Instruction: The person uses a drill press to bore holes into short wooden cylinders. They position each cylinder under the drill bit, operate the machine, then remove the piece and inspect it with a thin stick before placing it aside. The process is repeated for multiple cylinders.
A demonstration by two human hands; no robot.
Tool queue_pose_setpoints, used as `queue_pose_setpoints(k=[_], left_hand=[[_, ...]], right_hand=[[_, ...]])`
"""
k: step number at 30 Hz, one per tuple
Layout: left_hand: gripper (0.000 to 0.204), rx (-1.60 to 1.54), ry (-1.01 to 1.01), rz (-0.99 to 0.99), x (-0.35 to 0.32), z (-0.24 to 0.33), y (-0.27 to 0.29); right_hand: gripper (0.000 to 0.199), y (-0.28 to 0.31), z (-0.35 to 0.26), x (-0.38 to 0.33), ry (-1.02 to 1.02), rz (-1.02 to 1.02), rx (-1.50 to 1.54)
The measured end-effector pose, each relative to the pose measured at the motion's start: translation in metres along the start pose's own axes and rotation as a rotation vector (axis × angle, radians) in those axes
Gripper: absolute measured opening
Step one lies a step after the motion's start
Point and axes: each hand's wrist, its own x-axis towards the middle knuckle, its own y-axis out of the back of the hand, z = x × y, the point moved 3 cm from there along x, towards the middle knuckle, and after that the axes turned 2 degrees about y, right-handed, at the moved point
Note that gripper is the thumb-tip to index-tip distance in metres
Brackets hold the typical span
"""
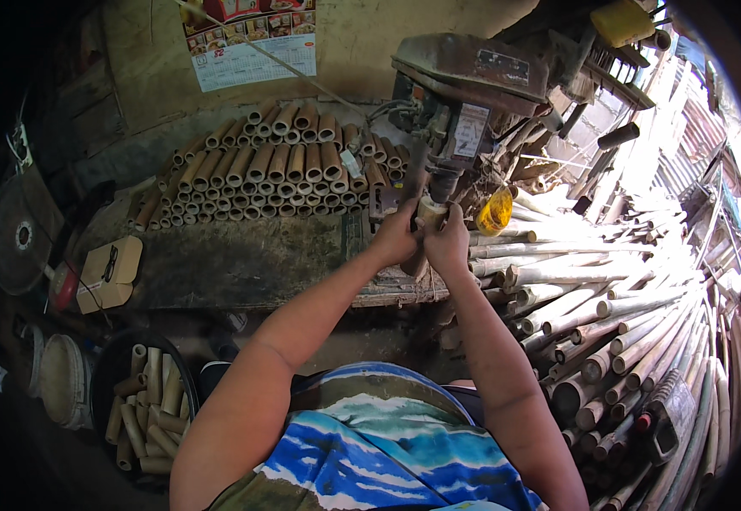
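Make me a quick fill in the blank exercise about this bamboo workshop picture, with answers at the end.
1. Both hands, left hand and right hand, hold a bamboo piece under the ____ press.
2. Cut bamboo tubes are stacked against the ____.
3. The black tub on the floor holds short ____ pieces.
4. Long poles lie on the person's ____ side.

Answers: drill; wall; bamboo; right

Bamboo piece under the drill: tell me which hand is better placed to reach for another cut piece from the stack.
Left, probably. Both hands clasp the bamboo piece under the drill press, but the left hand sits nearer the stacked bamboo tubes, while the right hand faces the long poles.
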Motion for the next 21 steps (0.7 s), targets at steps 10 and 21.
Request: queue_pose_setpoints(k=[10,21], left_hand=[[0.057,-0.006,-0.008,-0.016,-0.008,-0.008,-0.004],[0.057,-0.109,-0.014,-0.029,-0.003,-0.007,-0.003]], right_hand=[[0.055,-0.007,-0.001,-0.013,0.042,0.057,-0.015],[0.058,-0.008,-0.007,-0.010,0.015,0.102,-0.040]])
